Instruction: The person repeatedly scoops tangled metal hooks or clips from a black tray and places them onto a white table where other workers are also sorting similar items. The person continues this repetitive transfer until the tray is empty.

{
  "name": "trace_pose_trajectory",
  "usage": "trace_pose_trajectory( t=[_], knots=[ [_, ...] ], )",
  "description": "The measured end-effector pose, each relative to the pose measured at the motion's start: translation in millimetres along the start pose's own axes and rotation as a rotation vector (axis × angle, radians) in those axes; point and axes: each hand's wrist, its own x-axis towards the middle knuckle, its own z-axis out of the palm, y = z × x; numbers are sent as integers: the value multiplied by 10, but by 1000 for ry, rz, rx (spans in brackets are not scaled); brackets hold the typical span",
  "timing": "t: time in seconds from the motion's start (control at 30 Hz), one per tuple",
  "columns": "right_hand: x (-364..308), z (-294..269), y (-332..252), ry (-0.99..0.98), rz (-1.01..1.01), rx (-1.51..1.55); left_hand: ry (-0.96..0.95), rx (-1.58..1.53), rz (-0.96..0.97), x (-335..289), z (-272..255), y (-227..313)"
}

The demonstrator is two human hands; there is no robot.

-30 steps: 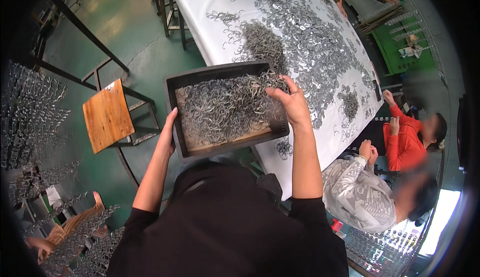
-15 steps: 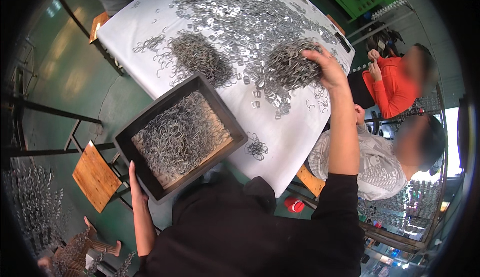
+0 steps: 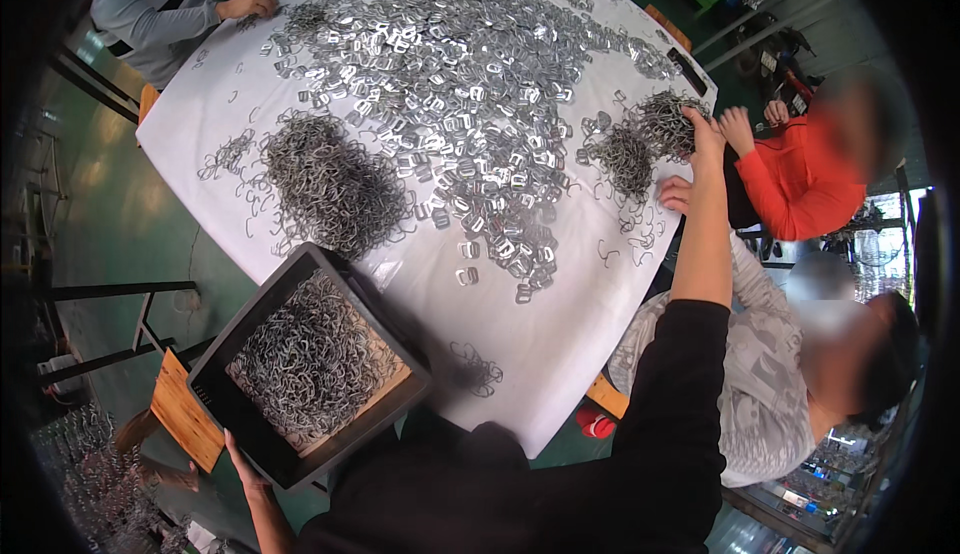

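Note:
My left hand (image 3: 245, 466) grips the near left side of a black tray (image 3: 375, 306), tilted beside the table's near left edge. Inside it lies a heap of bent metal hooks (image 3: 310, 354). Out to the far right, my right hand (image 3: 706, 136) has its fingers on a tangled clump of hooks (image 3: 664, 120) at the table's right side. Part of its grip is hidden by the clump. A smaller pile of hooks (image 3: 626, 162) sits just left of that clump. A large pile of hooks (image 3: 330, 184) rests on the white tabletop (image 3: 560, 354), beyond the tray.
Many flat metal buckles (image 3: 480, 84) spread over the table's middle. A few loose hooks (image 3: 478, 369) lie near the front edge. Two people sit at the right, one in a red top (image 3: 800, 189), another in a grey patterned top (image 3: 765, 394). Someone's grey sleeve (image 3: 165, 14) is at the far left.
My right hand has carried the clump of hooks rightward to the table's right side. The tray has shifted left and lower in view. The far-left person's hand now shows on the table.

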Motion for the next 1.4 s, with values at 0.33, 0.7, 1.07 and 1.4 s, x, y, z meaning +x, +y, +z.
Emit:
trace_pose_trajectory(
  t=[0.33, 0.7, 1.07, 1.4],
  knots=[
    [640, 124, 1114, -91, -96, -930, 123, 54, 81, -16, -52, -29],
    [156, 151, -12, -221, -260, -1515, 34, 51, 91, -29, -51, -51],
    [300, 178, 524, -118, -463, -1436, 179, -1, -14, -69, -147, -138],
    [-238, 790, 195, -233, -857, -1082, 121, -60, -154, -64, -114, -133]
  ],
)
